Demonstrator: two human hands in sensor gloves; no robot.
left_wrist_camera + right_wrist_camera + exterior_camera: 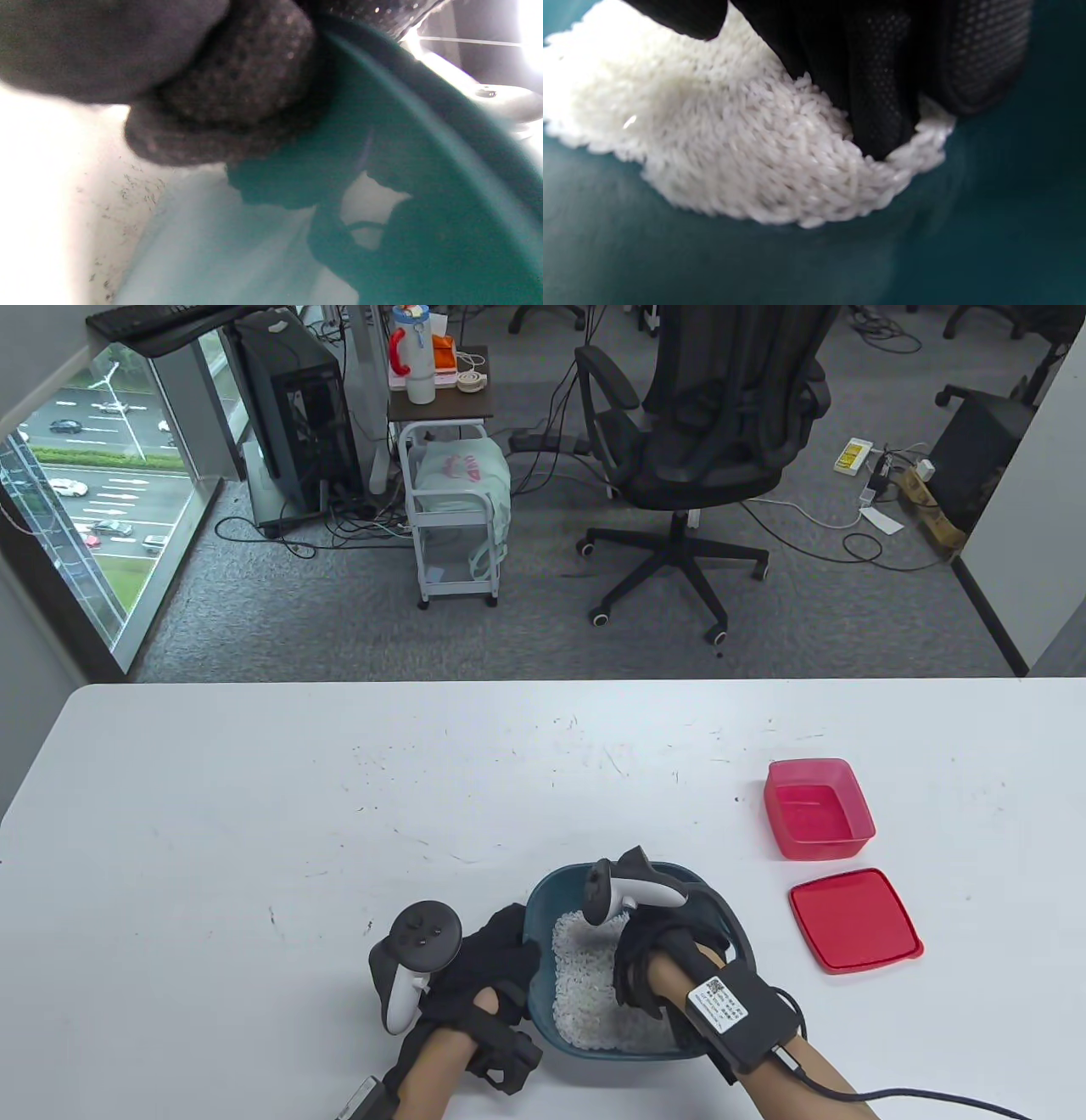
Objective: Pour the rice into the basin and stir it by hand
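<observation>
White bench (254,814), seen from above, with the teal basin (717,903) as the landmark at its near edge. Items run from largest to smallest.

Basin: it sits upright on the bench between the two forearms. Its floor carries a white heap of rice (585,984), so the pouring step is judged complete.

Left hand (488,954): it lies against the outer wall of the basin on its left side. In the left wrist view a gloved fingertip (229,84) curls over the teal rim, so this hand grips the wall and steadies the vessel.

Right hand (653,971): it is lowered inside the basin, on the right-hand part of the rice. In the right wrist view its fingers (882,93) hang down, close together and fairly straight, with their tips sunk into the edge of the heap; no grains are visibly enclosed in them. The stirring step is therefore judged to be in hand.

Red lid (853,920): it lies flat on the bench just to the right of the basin, apart from it.

Red container (819,808): it stands open and upright beyond the lid, to the right of and behind the basin. Nothing white shows inside it, consistent with its contents having gone into the basin.

Rice, in detail: the right wrist view shows one compact mound with bare teal floor in front of it. Remaining work is judged to be further stirring of the grains by hand.
</observation>
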